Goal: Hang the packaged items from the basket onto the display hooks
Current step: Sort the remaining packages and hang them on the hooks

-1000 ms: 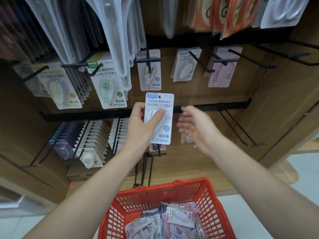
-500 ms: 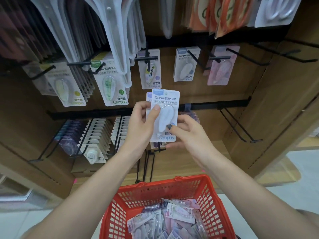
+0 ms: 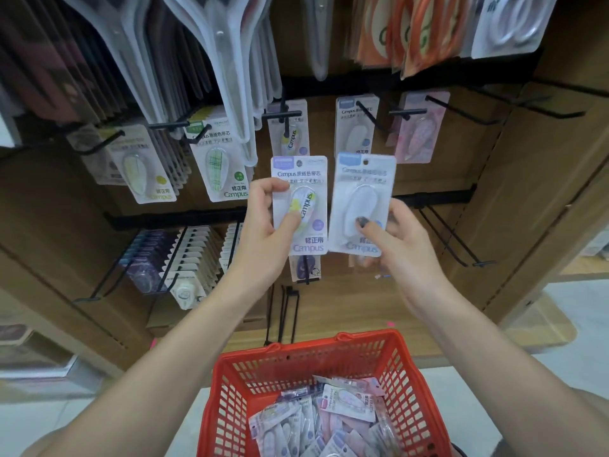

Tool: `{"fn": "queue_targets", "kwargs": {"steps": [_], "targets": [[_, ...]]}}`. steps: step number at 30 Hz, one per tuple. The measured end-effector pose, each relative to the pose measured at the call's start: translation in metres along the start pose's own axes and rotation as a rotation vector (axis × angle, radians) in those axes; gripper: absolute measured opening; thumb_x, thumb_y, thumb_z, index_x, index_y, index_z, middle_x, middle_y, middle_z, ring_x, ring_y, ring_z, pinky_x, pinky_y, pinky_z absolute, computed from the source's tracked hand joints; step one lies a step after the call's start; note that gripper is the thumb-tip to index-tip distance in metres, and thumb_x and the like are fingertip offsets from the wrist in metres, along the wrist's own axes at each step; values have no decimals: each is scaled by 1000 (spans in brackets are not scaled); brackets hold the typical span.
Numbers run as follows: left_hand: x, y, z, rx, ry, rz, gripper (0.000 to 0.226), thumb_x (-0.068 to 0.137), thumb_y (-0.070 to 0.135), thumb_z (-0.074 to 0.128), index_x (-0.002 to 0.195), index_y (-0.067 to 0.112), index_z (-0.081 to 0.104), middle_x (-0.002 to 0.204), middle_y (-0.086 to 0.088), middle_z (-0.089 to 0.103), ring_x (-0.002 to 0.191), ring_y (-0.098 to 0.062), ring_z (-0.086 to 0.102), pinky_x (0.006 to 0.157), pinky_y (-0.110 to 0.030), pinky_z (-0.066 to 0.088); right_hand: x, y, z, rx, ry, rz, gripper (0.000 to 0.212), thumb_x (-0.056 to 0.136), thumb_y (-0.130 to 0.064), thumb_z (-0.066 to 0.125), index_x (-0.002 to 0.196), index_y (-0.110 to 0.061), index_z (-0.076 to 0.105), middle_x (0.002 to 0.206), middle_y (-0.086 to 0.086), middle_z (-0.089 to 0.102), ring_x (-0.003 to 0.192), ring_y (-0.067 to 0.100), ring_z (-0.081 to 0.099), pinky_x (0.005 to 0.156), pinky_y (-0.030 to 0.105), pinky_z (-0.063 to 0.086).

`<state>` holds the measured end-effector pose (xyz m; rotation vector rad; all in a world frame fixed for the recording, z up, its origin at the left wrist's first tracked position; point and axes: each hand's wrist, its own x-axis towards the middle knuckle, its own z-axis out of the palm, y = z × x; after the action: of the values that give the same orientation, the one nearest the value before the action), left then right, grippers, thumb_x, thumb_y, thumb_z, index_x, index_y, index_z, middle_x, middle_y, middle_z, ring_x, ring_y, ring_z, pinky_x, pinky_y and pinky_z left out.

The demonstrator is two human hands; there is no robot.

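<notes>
My left hand (image 3: 267,222) pinches a purple-topped Campus correction-tape pack (image 3: 308,179) upright in front of the display. Beside it on the right, my right hand (image 3: 400,239) pinches a blue-topped pack (image 3: 365,179) of the same kind by its lower part. The two packs stand side by side, just below the middle row of black hooks. One hook (image 3: 283,115) holds a matching purple pack, another (image 3: 367,110) holds a blue one. The red basket (image 3: 296,364) below holds several more packs.
Yellow (image 3: 145,166) and green (image 3: 220,159) packs hang at left, a pink one (image 3: 420,130) at right. Bare hooks (image 3: 454,245) stick out at lower right, full hooks (image 3: 188,258) at lower left. Large white packages (image 3: 217,61) hang above.
The two packs held stacked in my left hand have been split. My right hand took the blue one and drew it to the right, while the purple one stays in my left.
</notes>
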<state>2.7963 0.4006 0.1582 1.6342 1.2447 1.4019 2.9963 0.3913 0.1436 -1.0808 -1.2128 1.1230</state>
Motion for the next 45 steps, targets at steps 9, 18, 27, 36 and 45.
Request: {"fn": "queue_targets", "kwargs": {"steps": [9, 18, 27, 36, 45], "targets": [[0, 20, -15, 88, 77, 180, 31, 105, 0, 55, 129, 15, 42, 120, 12, 54, 111, 9, 57, 92, -12, 45, 8, -19, -37, 46, 44, -124, 32, 102, -14, 64, 132, -23, 60, 106, -4, 77, 91, 15, 73, 68, 30, 53], [2, 25, -14, 124, 94, 117, 35, 106, 8, 55, 139, 16, 44, 131, 12, 55, 117, 10, 56, 92, -7, 43, 17, -25, -37, 43, 62, -72, 28, 102, -17, 63, 130, -22, 66, 105, 2, 76, 79, 14, 68, 56, 26, 48], [8, 30, -16, 224, 70, 55, 35, 108, 24, 53, 142, 28, 43, 141, 15, 52, 125, -22, 56, 101, -30, 48, 17, -22, -34, 30, 137, -117, 31, 96, -21, 62, 127, -22, 68, 99, -2, 74, 69, 21, 58, 52, 29, 42], [27, 14, -2, 287, 57, 42, 37, 110, 18, 45, 144, 26, 35, 143, 7, 51, 111, -36, 62, 94, -34, 46, 17, -27, -35, 56, 90, -97, 26, 99, -16, 59, 122, -18, 71, 93, 1, 71, 71, 22, 56, 51, 31, 39], [37, 9, 7, 335, 50, 54, 38, 111, 16, 40, 146, 26, 29, 104, 14, 53, 83, -13, 56, 83, -36, 47, 16, -45, -35, 135, -27, 23, 24, 100, -12, 52, 116, -5, 68, 82, 7, 65, 60, 21, 46, 48, 27, 36]]}}
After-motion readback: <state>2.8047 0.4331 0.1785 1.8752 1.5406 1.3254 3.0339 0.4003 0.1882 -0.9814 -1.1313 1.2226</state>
